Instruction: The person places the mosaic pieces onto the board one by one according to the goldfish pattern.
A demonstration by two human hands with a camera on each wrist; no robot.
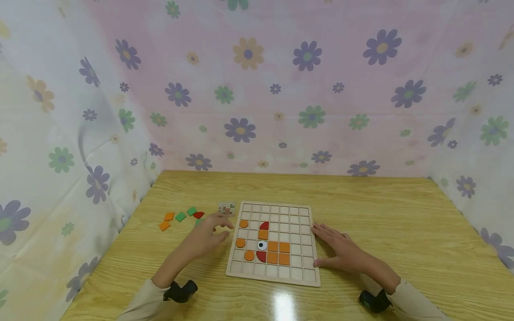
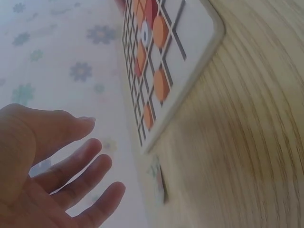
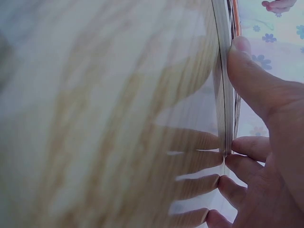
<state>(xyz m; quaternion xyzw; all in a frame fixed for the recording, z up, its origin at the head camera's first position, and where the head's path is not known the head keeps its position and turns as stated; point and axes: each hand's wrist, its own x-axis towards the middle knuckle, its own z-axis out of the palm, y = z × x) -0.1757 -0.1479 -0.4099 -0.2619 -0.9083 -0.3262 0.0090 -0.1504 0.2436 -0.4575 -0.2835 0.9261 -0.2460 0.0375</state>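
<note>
A wooden grid board lies on the table. It carries orange discs, orange squares, red quarter-round pieces and a white eye disc. My left hand hovers just left of the board, fingers loosely bent and apart; in the left wrist view nothing is in the hand. Along the board's right edge rests my right hand, thumb and fingers spread and touching the rim, as the right wrist view also shows. A small pattern card is partly behind the left hand.
Left of the board lie loose orange squares, several green pieces and a red piece. One green piece is partly hidden by the left hand. A floral cloth hangs behind and beside the wooden table.
</note>
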